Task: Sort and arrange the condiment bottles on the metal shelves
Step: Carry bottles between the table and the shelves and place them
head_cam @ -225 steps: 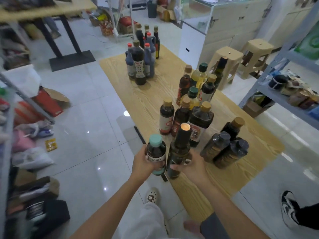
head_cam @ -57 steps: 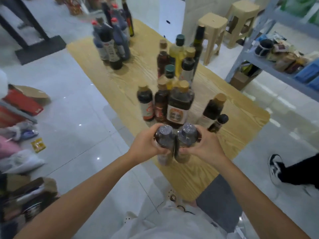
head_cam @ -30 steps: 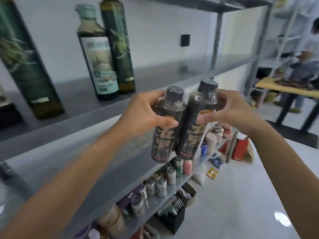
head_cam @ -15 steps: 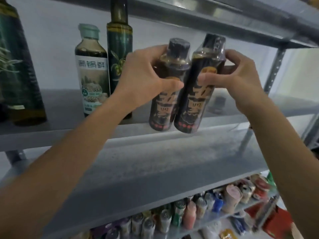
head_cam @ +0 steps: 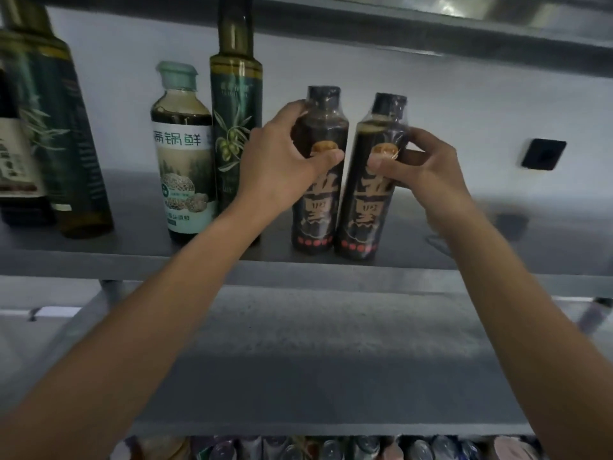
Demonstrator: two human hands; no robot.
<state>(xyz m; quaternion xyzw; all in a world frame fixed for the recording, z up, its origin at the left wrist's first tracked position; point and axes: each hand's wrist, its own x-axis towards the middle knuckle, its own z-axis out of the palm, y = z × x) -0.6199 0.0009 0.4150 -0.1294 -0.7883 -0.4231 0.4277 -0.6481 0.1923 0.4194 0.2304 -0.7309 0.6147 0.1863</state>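
My left hand (head_cam: 278,167) grips one dark bottle (head_cam: 316,207). My right hand (head_cam: 418,167) grips its twin (head_cam: 366,210). Both stand upright on the metal shelf (head_cam: 464,247).

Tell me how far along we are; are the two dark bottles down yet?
Done: the teal-capped sauce bottle and olive oil bottle stand on the metal shelf. In hand: the left hand grips the left dark bottle, the right hand the right dark bottle; both bases appear to rest at its front edge. Left: let go. Any unsorted bottles are out of view.
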